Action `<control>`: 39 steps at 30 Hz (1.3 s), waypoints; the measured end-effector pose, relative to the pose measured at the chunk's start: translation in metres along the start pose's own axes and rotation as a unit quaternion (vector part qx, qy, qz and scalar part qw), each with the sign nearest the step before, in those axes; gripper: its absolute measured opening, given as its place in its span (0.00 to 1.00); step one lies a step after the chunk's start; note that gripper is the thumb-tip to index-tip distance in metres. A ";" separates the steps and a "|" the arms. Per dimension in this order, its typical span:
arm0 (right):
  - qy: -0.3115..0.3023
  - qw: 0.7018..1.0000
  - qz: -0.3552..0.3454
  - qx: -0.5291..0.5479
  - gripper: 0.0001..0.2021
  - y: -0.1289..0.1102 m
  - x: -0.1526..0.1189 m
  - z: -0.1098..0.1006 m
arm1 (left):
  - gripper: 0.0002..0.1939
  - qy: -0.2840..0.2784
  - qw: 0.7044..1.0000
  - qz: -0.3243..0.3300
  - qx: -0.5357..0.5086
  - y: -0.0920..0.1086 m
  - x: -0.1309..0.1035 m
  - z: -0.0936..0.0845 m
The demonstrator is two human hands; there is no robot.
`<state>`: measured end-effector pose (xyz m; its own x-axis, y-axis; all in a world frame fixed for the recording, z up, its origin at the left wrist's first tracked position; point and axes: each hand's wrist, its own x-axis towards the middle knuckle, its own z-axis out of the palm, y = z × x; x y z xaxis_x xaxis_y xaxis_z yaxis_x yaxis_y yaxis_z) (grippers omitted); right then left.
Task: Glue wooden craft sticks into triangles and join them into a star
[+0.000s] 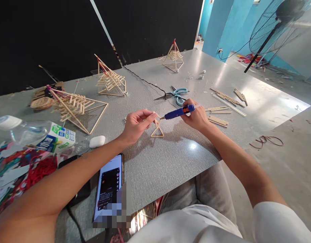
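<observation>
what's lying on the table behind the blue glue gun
Behind the glue gun lie scissors and a black cord. The right hand covers the gun's rear end.

phone (108, 189) screen partly blurred, fan (279, 27) cut off

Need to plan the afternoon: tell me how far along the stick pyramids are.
Done: three stick pyramids stand on the table, one far, one middle, one tipped. In hand: left hand steadies a small stick frame; right hand aims the blue glue gun. Left: loose sticks.
</observation>
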<state>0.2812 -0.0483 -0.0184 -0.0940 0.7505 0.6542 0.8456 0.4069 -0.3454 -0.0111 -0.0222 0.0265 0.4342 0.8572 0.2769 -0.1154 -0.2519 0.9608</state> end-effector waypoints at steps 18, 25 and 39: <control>-0.003 1.000 0.030 0.005 0.13 0.007 0.004 -0.007 | 0.23 0.024 1.000 -0.004 -0.002 0.002 0.001 0.001; 0.027 0.995 0.076 0.054 0.15 0.007 0.005 -0.008 | 0.20 0.024 1.000 0.009 -0.009 0.004 0.002 0.000; 0.081 0.982 0.046 0.165 0.16 0.000 0.008 -0.010 | 0.16 0.012 1.000 0.019 0.009 -0.001 0.003 -0.005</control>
<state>0.2854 -0.0474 -0.0063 0.0816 0.7099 0.6995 0.6286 0.5080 -0.5889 -0.0140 -0.0175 0.0259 0.4092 0.8571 0.3129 -0.1151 -0.2917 0.9496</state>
